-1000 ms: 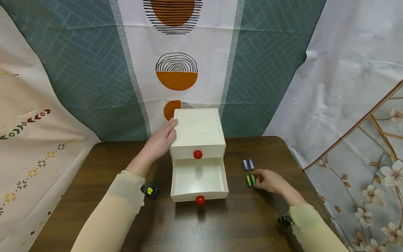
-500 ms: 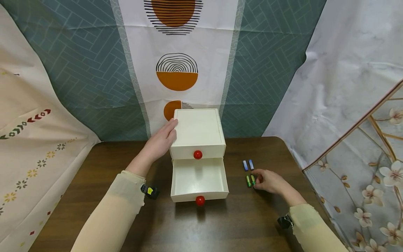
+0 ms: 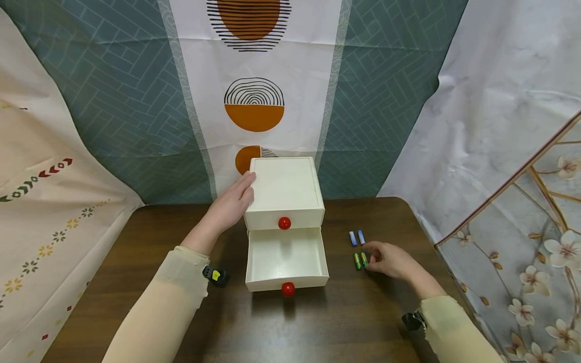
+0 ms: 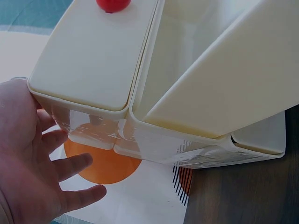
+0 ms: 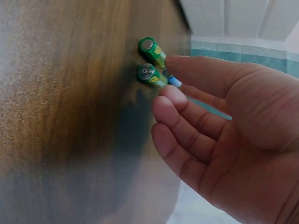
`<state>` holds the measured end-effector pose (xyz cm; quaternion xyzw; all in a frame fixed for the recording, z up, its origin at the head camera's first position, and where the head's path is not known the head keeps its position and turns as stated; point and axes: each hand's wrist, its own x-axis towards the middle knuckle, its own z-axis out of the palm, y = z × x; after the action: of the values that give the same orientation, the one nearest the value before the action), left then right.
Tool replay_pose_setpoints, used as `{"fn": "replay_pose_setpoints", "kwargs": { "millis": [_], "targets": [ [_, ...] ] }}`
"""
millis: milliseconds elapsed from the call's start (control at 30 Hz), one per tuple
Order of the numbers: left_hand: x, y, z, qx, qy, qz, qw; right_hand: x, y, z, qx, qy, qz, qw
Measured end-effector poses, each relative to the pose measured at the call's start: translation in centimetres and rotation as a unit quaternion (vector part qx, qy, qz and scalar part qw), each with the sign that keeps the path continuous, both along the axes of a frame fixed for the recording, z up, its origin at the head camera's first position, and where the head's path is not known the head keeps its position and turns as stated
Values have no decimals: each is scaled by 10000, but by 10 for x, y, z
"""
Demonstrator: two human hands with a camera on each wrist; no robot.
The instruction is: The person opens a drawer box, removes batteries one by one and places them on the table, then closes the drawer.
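My left hand (image 3: 231,204) rests against the upper left side of a cream two-drawer box (image 3: 283,184). In the left wrist view its fingers (image 4: 72,165) are straight and spread beside the box wall. The lower drawer (image 3: 286,254) is pulled out, its inside bare. My right hand (image 3: 388,259) is low over the table, fingertips right at the right-hand green battery (image 3: 364,259); whether it grips it I cannot tell. A second green battery (image 3: 357,261) lies alongside. Just beyond lie two blue-and-white batteries (image 3: 353,238), partly hidden behind the fingers in the right wrist view.
Both drawers have round red knobs (image 3: 284,223). The box stands near the back of a dark brown wooden table (image 3: 181,302), against a patterned cloth (image 3: 254,60). More cloth hangs at the left and right sides.
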<state>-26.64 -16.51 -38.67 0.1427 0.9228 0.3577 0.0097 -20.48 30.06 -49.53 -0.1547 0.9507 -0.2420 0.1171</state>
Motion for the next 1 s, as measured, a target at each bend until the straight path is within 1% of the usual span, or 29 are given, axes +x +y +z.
{"fn": "replay_pose_setpoints", "kwargs": {
  "millis": [267,367,500,700,1000],
  "targets": [
    [0,0,-1,8,-58,31,10000,7,-5,14,-72,221,57,9997],
    [0,0,-1,-1,-64,34,10000,9,-7,20,-172,276,100,9994],
    [0,0,-1,-1,-75,23,10000,14,-12,28,-430,323,153,9984],
    [0,0,1,2,-82,23,10000,22,-21,39,-783,302,207,9963],
    [0,0,1,-19,-35,-14,10000,36,-34,52,-964,282,241,9946]
  ]
}}
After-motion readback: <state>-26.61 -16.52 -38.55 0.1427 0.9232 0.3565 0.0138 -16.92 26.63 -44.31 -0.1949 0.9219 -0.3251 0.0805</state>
